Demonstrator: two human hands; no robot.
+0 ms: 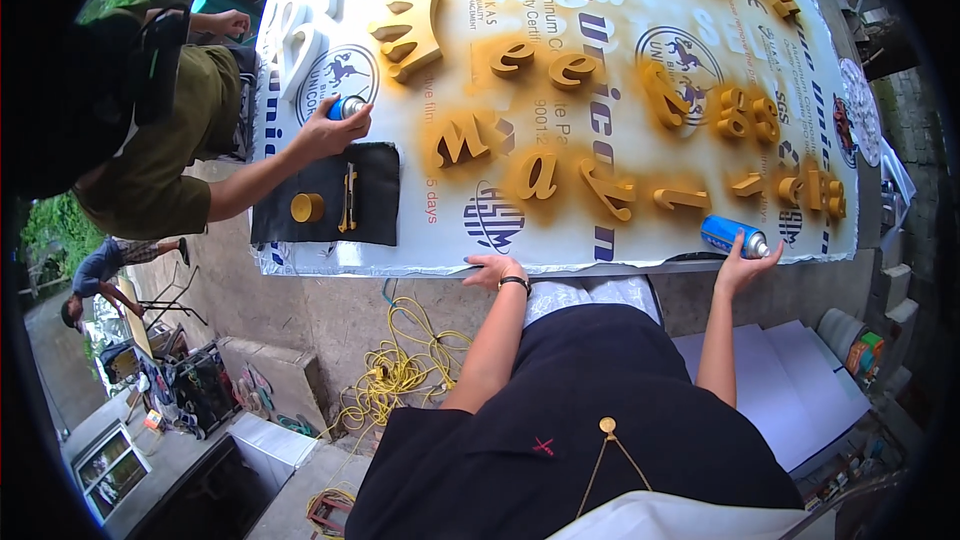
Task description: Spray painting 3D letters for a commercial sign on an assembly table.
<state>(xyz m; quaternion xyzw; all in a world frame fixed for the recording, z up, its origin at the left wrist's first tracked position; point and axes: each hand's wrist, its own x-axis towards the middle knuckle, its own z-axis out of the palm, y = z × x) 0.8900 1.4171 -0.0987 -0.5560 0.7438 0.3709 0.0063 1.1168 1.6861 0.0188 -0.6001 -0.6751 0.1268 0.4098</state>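
My right hand [742,268] is wrapped round a blue spray can [722,233], which lies tilted over the near right edge of the board. Its silver top end points right. With fingers stretched out and nothing in them, my left hand [497,270] rests at the board's near edge. On the white printed board [440,230] stand several raised cut-out letters, sprayed gold with gold haze around them. Closest to the can are a flat gold letter [682,200] and a curved gold letter [610,188]. A gold crown cut-out [412,32] sits farther left.
At the left a co-worker's hand [340,130] grips another blue spray can [348,107]. Below it, a black sheet [375,210] bears a gold cap [307,207] and a black-and-gold tool [348,196]. Unpainted white letters [300,58] stand far left. Yellow cord [395,370] tangles on the floor.
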